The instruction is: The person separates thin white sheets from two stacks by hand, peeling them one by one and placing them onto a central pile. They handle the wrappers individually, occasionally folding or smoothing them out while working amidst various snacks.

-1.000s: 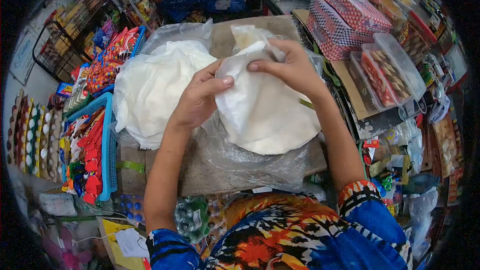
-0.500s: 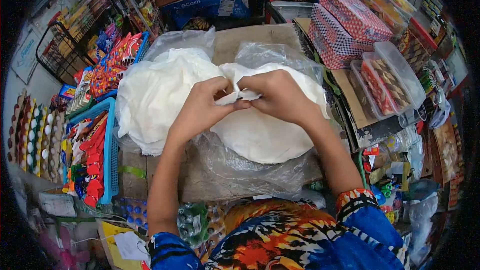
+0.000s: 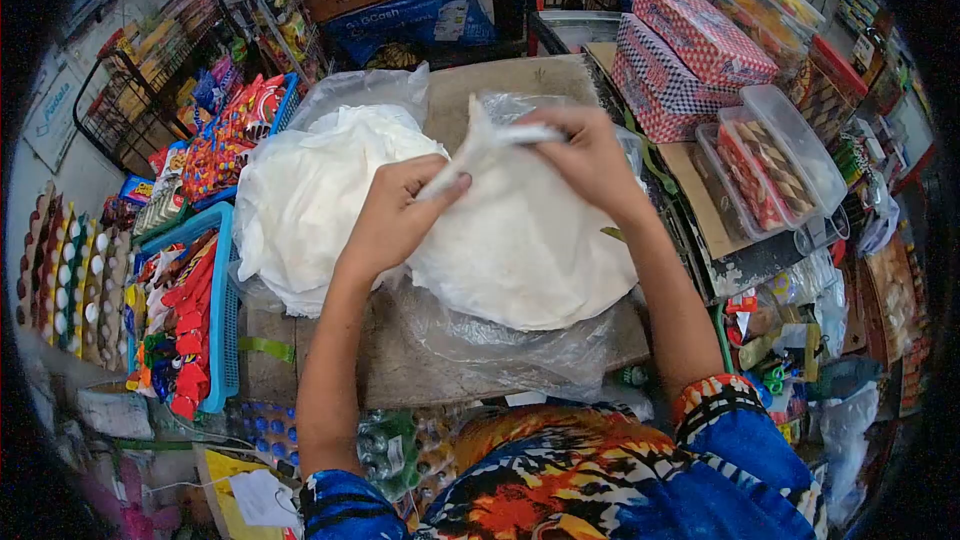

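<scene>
Two piles of thin, round, white sheets that look like spring roll wrappers lie on plastic film. The left pile [image 3: 310,210] is loose and crumpled; the right stack [image 3: 530,280] lies flatter. Between my hands a spring roll wrapper [image 3: 480,145] is pulled up off the right stack, its raised edge blurred by motion. My left hand [image 3: 402,205] pinches one side of it between thumb and fingers. On the other side, my right hand [image 3: 575,160] grips the edge, its fingertips smeared. Clear plastic [image 3: 520,350] spreads out under the right stack.
Cardboard [image 3: 460,110] covers the table. A blue basket [image 3: 225,320] of red packets stands at the left, near egg trays [image 3: 75,270]. On the right are checkered boxes [image 3: 700,50] and a clear plastic tub [image 3: 790,155] of rolled wafers.
My hands, close together before, have moved apart, the right one up and to the right. The wrapper between them is now lifted and stretched above the stack.
</scene>
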Demonstrator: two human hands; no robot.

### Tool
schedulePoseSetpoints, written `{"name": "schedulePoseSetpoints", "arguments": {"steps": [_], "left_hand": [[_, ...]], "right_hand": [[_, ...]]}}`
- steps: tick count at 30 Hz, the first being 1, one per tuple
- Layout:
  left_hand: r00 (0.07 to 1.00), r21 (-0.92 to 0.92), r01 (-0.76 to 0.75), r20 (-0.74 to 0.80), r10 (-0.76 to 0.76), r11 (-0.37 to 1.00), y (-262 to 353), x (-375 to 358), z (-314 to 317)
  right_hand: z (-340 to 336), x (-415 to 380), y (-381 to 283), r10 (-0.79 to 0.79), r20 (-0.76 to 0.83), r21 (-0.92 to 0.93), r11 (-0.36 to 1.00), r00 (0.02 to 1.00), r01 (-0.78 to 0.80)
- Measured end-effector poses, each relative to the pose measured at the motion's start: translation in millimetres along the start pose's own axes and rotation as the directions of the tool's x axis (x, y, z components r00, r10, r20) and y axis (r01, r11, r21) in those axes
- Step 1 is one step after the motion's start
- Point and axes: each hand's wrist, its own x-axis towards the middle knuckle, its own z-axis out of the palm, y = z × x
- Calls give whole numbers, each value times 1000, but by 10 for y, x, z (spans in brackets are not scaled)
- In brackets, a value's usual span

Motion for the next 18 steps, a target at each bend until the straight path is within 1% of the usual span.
{"name": "schedulePoseSetpoints", "arguments": {"steps": [1,2,3,4,6,7,8,9,11,12,13,14,15,16,17,18], "left_hand": [[997,-98,36,-69,-43,995,-23,3,11],[996,-146,23,-80,-35,989,-47,8,10],[996,-149,23,-82,-36,989,-63,10,17],[995,-182,7,-92,-24,983,-73,16,29],[995,-215,-10,-103,-12,977,-115,37,42],[996,-264,44,-67,-63,963,-159,43,29],[993,-310,99,-28,-113,946,-185,41,14],[993,-309,100,-25,-113,946,-200,34,0],[971,-370,236,61,-230,898,-207,40,-20],[972,-368,235,63,-228,900,-232,46,-2],[973,-302,228,33,-229,925,-275,45,28],[974,-235,223,3,-228,946,-254,46,48],[974,-233,220,4,-226,947,-225,44,60],[984,-45,159,-72,-162,986,-185,41,79],[988,149,104,-133,-84,983,-138,49,111],[988,151,102,-128,-83,983,-114,73,178]], "right_hand": [[-68,14,37,0,4,1,1000,1000,0],[-155,41,22,218,-74,52,975,973,-214],[-219,54,18,427,-140,116,903,893,-414],[-256,56,28,427,-138,112,903,894,-414],[-307,56,52,511,-224,224,856,830,-467],[-316,54,80,512,-225,224,855,829,-467],[-315,55,97,501,-230,278,856,834,-437],[-315,47,105,490,-237,330,853,839,-405],[-328,49,65,495,-231,324,851,838,-413],[-329,54,35,499,-222,317,849,837,-422],[-326,50,19,499,-226,317,850,837,-421],[-323,45,5,468,-176,297,864,866,-406],[-319,40,-6,436,-125,278,877,891,-391],[-301,24,6,349,-84,159,929,933,-333],[-237,3,-55,363,-20,219,911,932,-350],[-178,1,-95,292,47,153,943,955,-296]]}}
